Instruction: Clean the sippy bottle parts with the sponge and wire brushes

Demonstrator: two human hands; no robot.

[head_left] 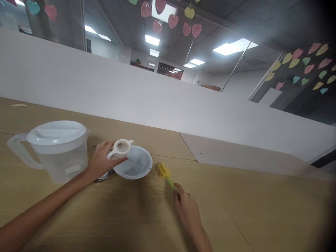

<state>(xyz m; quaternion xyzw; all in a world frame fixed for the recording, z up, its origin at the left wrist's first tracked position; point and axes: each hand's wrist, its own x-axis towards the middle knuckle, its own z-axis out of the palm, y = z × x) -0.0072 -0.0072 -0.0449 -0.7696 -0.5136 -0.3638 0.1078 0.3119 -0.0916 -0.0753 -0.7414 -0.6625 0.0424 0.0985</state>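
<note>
My left hand is closed around a small white cup with a handle on one side and a lug on the other. The cup is in the air over the left rim of a white bowl, its mouth tipped toward me. To the right of the bowl, my right hand grips the thin green handle of a cup brush with a yellow sponge head. The sponge head is apart from the bowl and the cup. Partly hidden under my left wrist lies a round dish with a dark rim.
A clear plastic pitcher with a lid stands on the left of the wooden table. A low white partition runs along the back, with glass above it bearing heart-shaped paper notes. A small pale flat piece lies at the far left.
</note>
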